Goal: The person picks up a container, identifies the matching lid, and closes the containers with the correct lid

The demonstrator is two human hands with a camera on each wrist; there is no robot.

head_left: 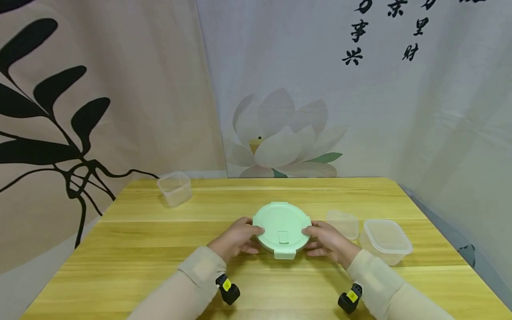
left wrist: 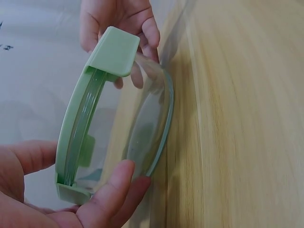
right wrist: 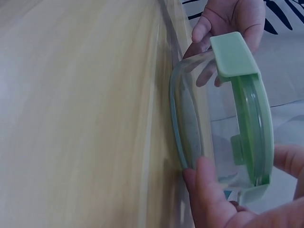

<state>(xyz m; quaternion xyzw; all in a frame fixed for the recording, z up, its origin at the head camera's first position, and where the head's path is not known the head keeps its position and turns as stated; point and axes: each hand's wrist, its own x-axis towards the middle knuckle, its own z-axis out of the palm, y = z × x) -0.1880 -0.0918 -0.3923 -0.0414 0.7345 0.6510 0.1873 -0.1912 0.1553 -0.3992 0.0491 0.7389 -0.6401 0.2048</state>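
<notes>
A round glass food container with a light green lid is between my two hands, around the middle of the table. My left hand grips its left side, thumb on the lid's edge and fingers lower against the glass. On the opposite side my right hand holds it the same way. The front latch hangs down over the rim, seen also in both wrist views. Through the clear glass the inside looks empty. Whether its base touches the table I cannot tell.
An open clear plastic box stands at the table's back left corner. Right of my right hand lie a flat translucent lid and a lidded plastic box. Behind the wooden table hangs a printed curtain.
</notes>
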